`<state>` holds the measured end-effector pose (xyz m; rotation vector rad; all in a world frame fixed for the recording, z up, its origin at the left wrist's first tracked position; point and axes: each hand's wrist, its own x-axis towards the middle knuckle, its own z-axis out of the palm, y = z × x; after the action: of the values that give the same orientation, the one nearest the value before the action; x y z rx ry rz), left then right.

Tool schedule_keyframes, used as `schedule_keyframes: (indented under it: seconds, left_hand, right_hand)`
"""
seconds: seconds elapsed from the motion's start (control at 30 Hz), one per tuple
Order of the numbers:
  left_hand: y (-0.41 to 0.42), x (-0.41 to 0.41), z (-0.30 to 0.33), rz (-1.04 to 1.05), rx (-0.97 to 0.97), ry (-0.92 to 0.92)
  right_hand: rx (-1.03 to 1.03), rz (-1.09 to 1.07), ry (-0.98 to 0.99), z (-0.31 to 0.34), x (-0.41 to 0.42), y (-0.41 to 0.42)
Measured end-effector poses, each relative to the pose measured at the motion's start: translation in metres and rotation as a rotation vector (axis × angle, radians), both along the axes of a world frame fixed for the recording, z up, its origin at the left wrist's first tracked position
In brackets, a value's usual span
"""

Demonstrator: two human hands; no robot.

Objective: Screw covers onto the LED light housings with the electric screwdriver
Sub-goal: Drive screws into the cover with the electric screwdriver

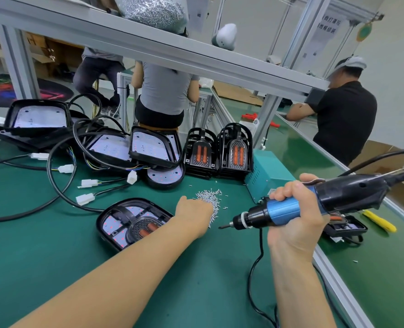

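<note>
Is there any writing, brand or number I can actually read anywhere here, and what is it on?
Nothing here reads clearly.
Hanging white sign at upper right: two rows of Chinese characters, too blurred to quote.
Teal power box: a small label on its near face, too small to read.
Electric screwdriver in the right hand: no legible brand.

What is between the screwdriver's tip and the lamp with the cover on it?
The left hand and forearm, reaching to the screw pile, cross between the electric screwdriver and the housing. Otherwise only bare mat.
</note>
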<state>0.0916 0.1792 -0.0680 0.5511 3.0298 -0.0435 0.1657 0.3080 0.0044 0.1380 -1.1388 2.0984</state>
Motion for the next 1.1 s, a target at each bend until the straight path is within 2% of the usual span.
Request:
schedule_keyframes:
  seconds: [0.13,0.23,0.4,0.47,0.53,0.7,0.93,1.1]
  left_hand:
    - [-0.002,0.003,0.006,0.011,0.083,0.004]
    - [-0.019,0.006,0.02,0.07,0.503,0.028]
    - [-0.074,0.024,0.034,0.111,1.281,-0.187]
    - [-0.092,0.035,0.032,0.169,1.485,-0.254]
    - [-0.107,0.047,0.029,0.214,1.61,-0.301]
    - [-0.124,0.082,0.026,0.206,1.828,-0.416]
    - [-0.131,0.096,0.029,0.147,1.839,-0.293]
    - [-0.134,0.098,0.03,0.15,1.842,-0.271]
  right_hand:
    - [-0.016,0.008,0.005,0.003,0.001,0.001]
    - [-0.045,0.04,0.009,0.007,0.002,0.002]
    - [-0.093,0.096,0.002,0.013,0.002,-0.006]
    - [-0.122,0.137,0.014,0.017,0.001,-0.013]
    - [-0.155,0.19,0.028,0.022,0.001,-0.023]
    - [-0.23,0.328,0.04,0.032,0.001,-0.052]
    - [-0.209,0.423,0.049,0.036,0.004,-0.079]
    - [-0.208,0.432,0.05,0.037,0.005,-0.083]
